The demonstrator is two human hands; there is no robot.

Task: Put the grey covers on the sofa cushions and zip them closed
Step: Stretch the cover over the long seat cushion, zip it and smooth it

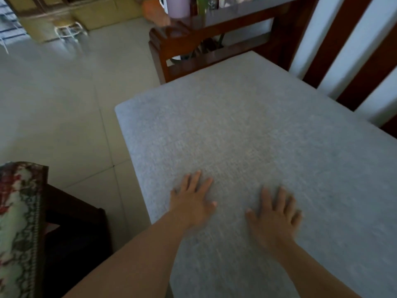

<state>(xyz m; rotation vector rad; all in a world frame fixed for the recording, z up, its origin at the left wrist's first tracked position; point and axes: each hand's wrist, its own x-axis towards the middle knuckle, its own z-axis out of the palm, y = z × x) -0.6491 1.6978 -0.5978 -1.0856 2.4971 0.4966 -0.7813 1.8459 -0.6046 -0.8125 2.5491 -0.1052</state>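
Cushion in its grey cover, both hands flat on top

Cushion (257, 136), already inside its grey cover, fills the middle and right of the view and lies level, probably on a sofa seat, since dark wooden slats (335, 39) rise behind its far edge against a white wall. Its near left corner hangs out over the tiled floor (64, 104). The fabric looks smooth and taut across the whole top face; no zip shows from here, so I cannot tell whether it is closed.

The left hand (193, 201) lies palm down near the cushion's left edge, fingers straight and spread, grasping nothing. The right hand (275, 216) lies just beside it, also flat and released, fingers fanned out on the cloth. Both press on the cover rather than pinch it, which reads as smoothing the fabric or pushing the cushion down and back into its seat.

A dark wooden side table (182, 44) stands beyond the far left corner, with a pale mug-like vessel and other blurred items on it. At the lower left is a floral patterned cloth (19, 222) over dark furniture.
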